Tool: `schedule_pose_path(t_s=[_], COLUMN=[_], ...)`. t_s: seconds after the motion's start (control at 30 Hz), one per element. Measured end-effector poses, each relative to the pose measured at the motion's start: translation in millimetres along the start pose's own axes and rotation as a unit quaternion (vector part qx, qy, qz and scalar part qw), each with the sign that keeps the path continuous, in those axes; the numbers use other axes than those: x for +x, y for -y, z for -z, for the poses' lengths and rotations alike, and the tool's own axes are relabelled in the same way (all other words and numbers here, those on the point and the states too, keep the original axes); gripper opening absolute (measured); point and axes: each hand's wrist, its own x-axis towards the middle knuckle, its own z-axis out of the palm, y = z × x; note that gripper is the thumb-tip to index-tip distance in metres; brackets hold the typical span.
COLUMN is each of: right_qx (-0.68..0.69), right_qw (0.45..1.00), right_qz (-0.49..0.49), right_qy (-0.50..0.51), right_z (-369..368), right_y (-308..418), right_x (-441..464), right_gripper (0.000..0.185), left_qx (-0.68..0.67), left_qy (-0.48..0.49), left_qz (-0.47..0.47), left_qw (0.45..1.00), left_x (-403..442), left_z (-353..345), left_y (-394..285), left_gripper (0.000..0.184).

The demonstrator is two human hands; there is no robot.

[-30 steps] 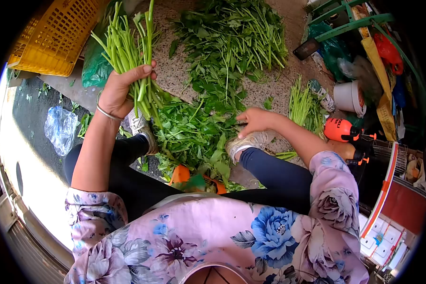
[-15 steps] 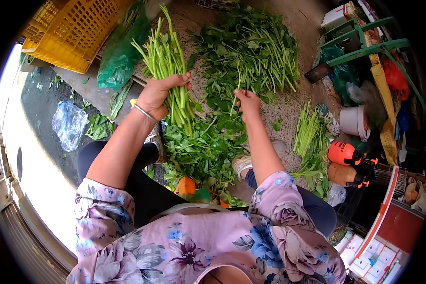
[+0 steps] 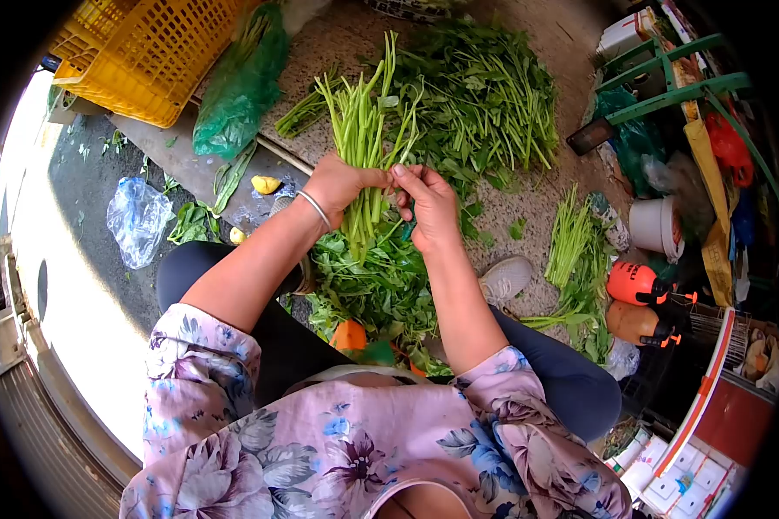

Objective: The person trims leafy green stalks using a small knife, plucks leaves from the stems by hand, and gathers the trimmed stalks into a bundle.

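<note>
My left hand (image 3: 342,186) is wrapped round a bunch of green stems (image 3: 359,130), which stands up above the fist and hangs below it. Against the right side of that bunch, my right hand (image 3: 424,203) is pinched at the stems; a thin stem rises from its fingertips. Below both hands lies a heap of loose leaves (image 3: 372,290). Farther off is a big pile of leafy stems (image 3: 493,104). A smaller bunch (image 3: 571,242) rests on the ground at the right.
A yellow crate (image 3: 147,69) and a green plastic bag (image 3: 238,104) are at the upper left, a clear bag (image 3: 138,222) below. To the right stand a white bucket (image 3: 655,227), a red spray bottle (image 3: 630,284) and a green metal frame (image 3: 675,78).
My right hand has gone from the leaves to the big pile, then to the bunch, now holding a thin stem. My left hand has moved right with the bunch.
</note>
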Motion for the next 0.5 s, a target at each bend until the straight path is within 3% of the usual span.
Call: schedule_pose_path(t_s=[0.13,0.3,0.5], right_qx=[-0.05,-0.015,-0.028], right_qw=[0.999,0.999,0.998], right_qz=[0.016,0.035,0.057], right_qy=[0.006,0.024,0.029], right_z=[1.3,4.2,0.7], right_y=[8.9,12.5,13.0], right_x=[-6.3,-7.0,-5.7], right_gripper=[0.019,0.044,0.044], left_qx=[-0.017,-0.021,-0.004], left_qy=[0.023,0.018,0.016], left_qz=[-0.007,-0.013,-0.019], left_qw=[1.0,1.0,1.0], left_x=[0.5,-1.3,-2.5], left_z=[1.2,0.2,-1.4], left_y=[2.8,2.5,0.5], left_gripper=[0.022,0.022,0.022])
